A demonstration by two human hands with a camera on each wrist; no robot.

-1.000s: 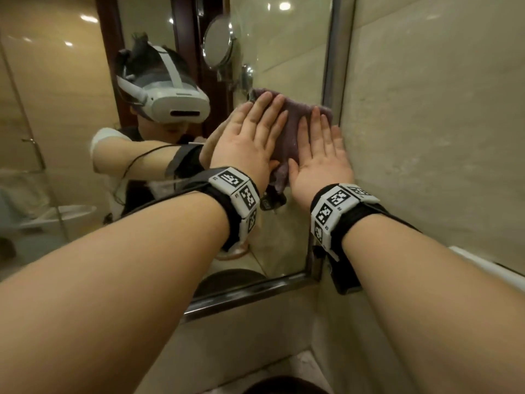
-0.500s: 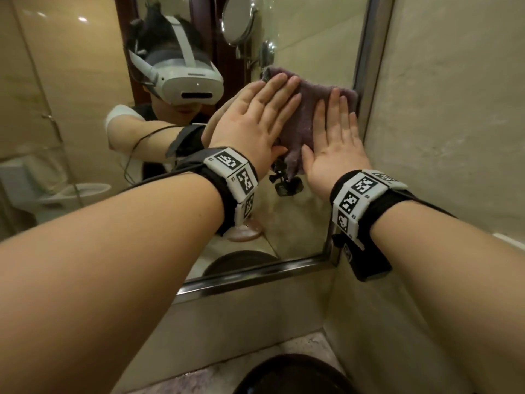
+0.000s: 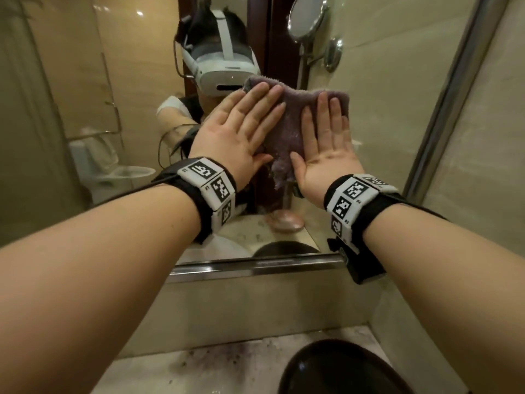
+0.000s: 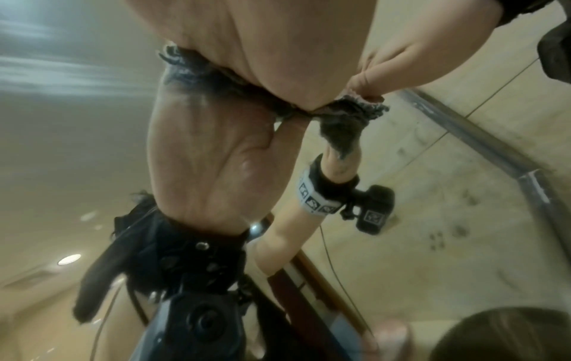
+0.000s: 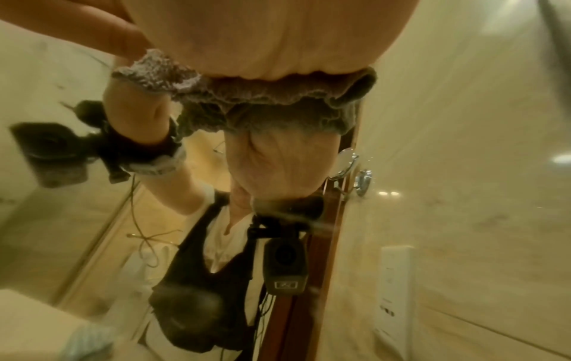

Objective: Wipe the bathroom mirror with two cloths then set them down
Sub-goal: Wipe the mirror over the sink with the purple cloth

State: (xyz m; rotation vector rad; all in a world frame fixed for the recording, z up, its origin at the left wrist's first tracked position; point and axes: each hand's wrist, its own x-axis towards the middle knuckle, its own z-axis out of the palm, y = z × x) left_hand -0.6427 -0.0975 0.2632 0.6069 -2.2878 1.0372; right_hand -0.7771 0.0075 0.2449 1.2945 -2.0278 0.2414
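Observation:
A purple terry cloth is pressed flat against the bathroom mirror. I cannot tell whether it is one cloth or two bunched together. My left hand lies on its left part with fingers straight and spread. My right hand presses its right part the same way, palm on the glass side. In the left wrist view the cloth's frayed edge shows under the palm. The right wrist view shows the cloth crumpled beneath the heel of the hand.
The mirror's metal frame runs along the bottom and up the right side, meeting a beige tiled wall. A round black basin sits on the stone counter below. The glass reflects a person wearing a headset and a round swivel mirror.
Both hands have slid the cloth leftward across the glass, away from the right frame. They stay flat on it, side by side.

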